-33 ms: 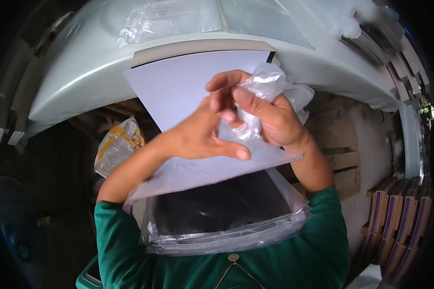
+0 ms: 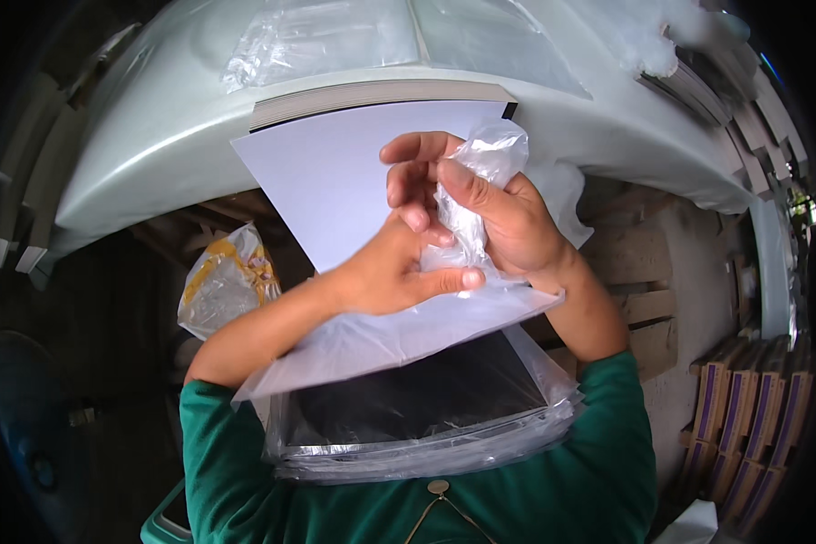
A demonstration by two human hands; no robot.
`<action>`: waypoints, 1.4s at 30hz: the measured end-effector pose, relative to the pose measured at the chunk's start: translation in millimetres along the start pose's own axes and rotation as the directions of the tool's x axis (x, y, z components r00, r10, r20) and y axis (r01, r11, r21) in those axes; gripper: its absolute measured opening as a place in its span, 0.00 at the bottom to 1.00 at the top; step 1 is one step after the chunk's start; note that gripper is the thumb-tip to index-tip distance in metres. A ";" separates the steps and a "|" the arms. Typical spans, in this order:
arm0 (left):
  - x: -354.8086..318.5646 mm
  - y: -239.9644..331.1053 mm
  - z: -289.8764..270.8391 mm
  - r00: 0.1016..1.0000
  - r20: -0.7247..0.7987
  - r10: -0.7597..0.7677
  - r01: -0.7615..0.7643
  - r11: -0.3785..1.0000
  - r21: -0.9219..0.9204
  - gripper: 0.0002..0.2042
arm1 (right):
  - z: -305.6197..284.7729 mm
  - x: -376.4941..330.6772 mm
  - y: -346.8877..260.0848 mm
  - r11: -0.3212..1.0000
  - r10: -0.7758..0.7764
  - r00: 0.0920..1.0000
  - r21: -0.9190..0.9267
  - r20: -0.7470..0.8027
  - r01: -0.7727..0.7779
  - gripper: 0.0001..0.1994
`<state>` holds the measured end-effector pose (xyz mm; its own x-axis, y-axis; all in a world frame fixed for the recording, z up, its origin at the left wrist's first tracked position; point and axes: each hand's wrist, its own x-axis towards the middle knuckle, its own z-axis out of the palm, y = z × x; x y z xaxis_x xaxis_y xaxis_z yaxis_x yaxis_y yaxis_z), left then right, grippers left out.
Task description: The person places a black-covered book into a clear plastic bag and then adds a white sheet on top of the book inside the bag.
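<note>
My right hand is wrapped round a bunched, crumpled piece of clear plastic film, its thumb pressed along the front and its fingers curled round it. Just below, my left hand grips the same film, with the thumb lying across it; its fingers are mostly hidden. A smooth flap of film spreads from under both hands toward my left forearm. Beneath the flap, against my body, lies a stack of dark flat panels in clear plastic. Beyond the hands is a large white sheet.
A stack of boards shows at the white sheet's far edge, against the plastic-covered table. A clear bag with yellow print sits left of my forearm. Stacked brown cartons stand right, near wooden slats.
The bunched film has become narrower between my hands. My left hand has shifted slightly right and its thumb now rests on the film. The film flap hangs slightly lower.
</note>
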<state>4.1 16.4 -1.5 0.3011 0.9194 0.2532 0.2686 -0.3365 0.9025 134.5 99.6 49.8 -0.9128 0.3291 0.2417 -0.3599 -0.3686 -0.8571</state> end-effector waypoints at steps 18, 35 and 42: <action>-32.1 -9.7 -6.8 0.846 -0.508 -0.161 0.246 0.964 0.103 0.10 | -19.8 -14.1 87.2 0.999 0.038 0.872 0.018 -0.489 -0.033 0.12; -47.4 -26.4 -16.3 0.823 -0.488 -0.291 0.128 0.932 -0.339 0.08 | -13.6 -20.4 89.0 0.997 0.023 0.873 0.076 -0.487 0.016 0.12; -36.9 -17.6 0.0 0.760 -0.601 -0.248 0.169 0.968 -0.185 0.10 | -14.4 -22.8 91.1 0.986 0.068 0.888 0.164 -0.454 0.009 0.14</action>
<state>-11.7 -11.6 -26.8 -0.3873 0.9046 0.1780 0.1415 -0.1324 0.9810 125.3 71.0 -40.3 -0.7475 0.6624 -0.0501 -0.3946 -0.5035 -0.7686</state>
